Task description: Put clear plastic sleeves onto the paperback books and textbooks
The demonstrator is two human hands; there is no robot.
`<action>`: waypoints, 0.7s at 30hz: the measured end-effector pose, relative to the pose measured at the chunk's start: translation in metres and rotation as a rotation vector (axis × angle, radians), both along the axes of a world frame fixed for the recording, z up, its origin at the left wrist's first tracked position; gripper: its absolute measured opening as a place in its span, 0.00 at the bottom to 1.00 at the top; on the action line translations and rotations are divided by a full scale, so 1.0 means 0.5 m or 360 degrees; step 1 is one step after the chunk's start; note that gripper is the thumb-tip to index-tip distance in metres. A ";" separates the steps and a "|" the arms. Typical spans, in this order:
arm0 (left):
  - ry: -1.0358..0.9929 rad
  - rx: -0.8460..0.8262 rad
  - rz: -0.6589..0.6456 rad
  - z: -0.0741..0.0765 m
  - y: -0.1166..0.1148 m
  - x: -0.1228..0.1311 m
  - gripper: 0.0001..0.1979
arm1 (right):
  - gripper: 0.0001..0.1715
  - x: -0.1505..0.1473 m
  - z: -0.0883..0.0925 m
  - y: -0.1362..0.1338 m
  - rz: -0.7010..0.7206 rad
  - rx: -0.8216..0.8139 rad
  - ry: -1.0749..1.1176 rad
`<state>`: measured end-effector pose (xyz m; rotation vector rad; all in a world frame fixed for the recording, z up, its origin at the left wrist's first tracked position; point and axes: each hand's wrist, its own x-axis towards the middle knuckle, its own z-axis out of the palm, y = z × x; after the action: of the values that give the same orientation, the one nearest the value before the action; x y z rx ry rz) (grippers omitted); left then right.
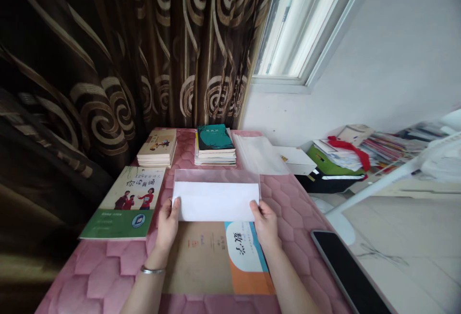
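Both of my hands grip a clear plastic sleeve with a white sheet (216,201) in or against it; I cannot tell which. My left hand (168,222), with a silver bangle on its wrist, pinches the left edge, thumb on top. At the right edge my right hand (265,223) does the same. Clear plastic shows above the white part. Below the sheet lies a math textbook (201,261), brown on the left, with a blue, white and orange section at the right. The raised sheet hides its far part.
A green and white book (124,203) lies at left. Behind stand a stack of tan books (157,146) and a stack topped by a teal book (215,138). Clear plastic covers (261,153) lie beside them. A dark-screened tablet or phone (349,271) rests along the bed's right edge.
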<state>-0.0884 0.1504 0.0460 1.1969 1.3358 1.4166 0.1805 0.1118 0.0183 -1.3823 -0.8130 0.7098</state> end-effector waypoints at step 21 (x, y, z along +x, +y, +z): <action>-0.0103 0.0027 -0.0051 0.000 0.000 0.000 0.19 | 0.24 -0.007 0.011 -0.016 0.0098 0.0025 0.0239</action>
<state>-0.0886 0.1505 0.0459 1.1689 1.2572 1.4343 0.1770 0.1039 0.0238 -1.2781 -0.7430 0.8428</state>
